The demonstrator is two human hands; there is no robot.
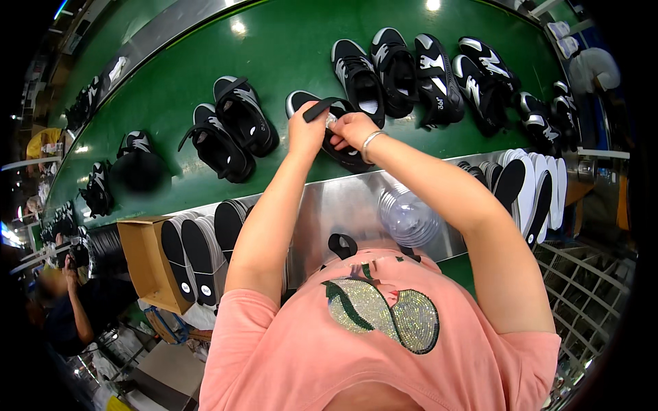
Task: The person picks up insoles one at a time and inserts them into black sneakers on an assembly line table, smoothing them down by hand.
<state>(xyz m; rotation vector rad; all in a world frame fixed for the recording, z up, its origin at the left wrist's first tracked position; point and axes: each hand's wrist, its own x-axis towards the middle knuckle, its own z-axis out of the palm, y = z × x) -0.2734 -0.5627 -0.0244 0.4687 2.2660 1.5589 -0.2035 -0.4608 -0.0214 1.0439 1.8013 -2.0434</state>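
A black sneaker with grey trim (351,158) lies on the green table in front of me, partly hidden under my hands. My left hand (308,128) pinches the sneaker's black strap (322,109) above the toe end. Close beside it, my right hand (356,129) is closed with its fingers bent over the shoe opening. A small whitish piece (331,119) shows between the two hands; its kind is too small to tell. To the left rests a pair of similar sneakers, the nearer one (221,152) with its strap hanging loose. Another sneaker (358,77) lies just beyond my right hand.
Several more sneakers (439,82) line the green table (288,48) to the right. Along the metal ledge (336,205) stand black and white insoles (184,257), nested clear plastic pieces (410,218) and a cardboard box (147,274). A wire rack (582,288) is at right, another person (79,312) at far left.
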